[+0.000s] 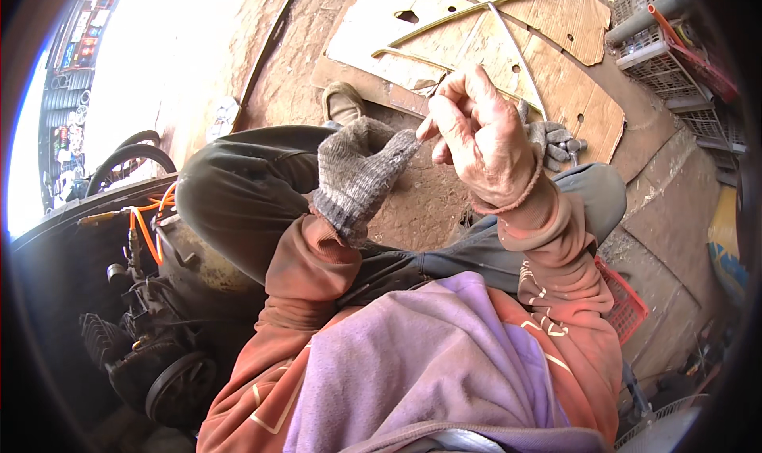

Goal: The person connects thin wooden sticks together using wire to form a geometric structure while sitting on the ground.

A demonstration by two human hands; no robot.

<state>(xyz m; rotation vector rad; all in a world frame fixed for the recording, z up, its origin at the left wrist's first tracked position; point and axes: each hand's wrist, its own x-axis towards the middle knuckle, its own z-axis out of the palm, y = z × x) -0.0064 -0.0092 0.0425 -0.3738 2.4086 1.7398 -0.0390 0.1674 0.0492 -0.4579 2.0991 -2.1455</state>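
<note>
My left hand [357, 175] wears a grey knitted work glove, its fingers pointing up and to the right. My bare right hand [476, 132] pinches the fingertip of that glove between thumb and forefinger. Both hands are raised above my knees. A second grey glove [549, 140] lies on my right knee, just behind my right hand. My sleeves are a faded orange-red, over a purple cloth on my chest.
Flattened cardboard sheets [508, 48] with thin metal strips cover the ground ahead. An air compressor with orange hose [147, 231] stands at my left. A red plastic basket [623, 298] is at my right, and white crates [659, 52] sit at the far right. My shoe [343, 102] rests on the dirt floor.
</note>
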